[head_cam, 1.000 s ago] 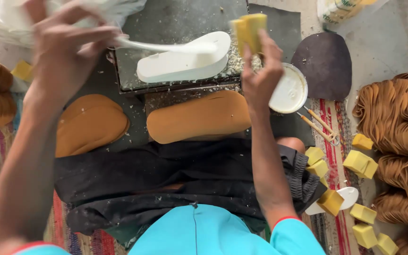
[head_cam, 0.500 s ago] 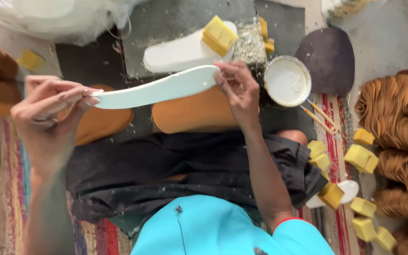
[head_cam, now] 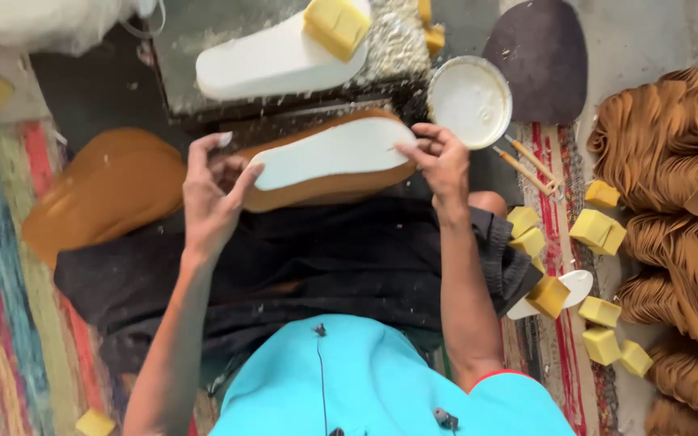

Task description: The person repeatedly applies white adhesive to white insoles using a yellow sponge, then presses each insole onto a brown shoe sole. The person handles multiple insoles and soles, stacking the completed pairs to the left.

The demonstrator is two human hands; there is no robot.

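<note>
Above the lap, over a dark cloth [head_cam: 325, 258], both hands hold a flat white sole-shaped insole [head_cam: 333, 153] lying on a tan leather sole [head_cam: 325, 190], which it largely hides. The left hand [head_cam: 212, 202], fingers half curled, pinches one rounded end; the right hand [head_cam: 442, 161] grips the other with bent fingertips. A white glue bowl [head_cam: 470, 101] sits near the right hand.
</note>
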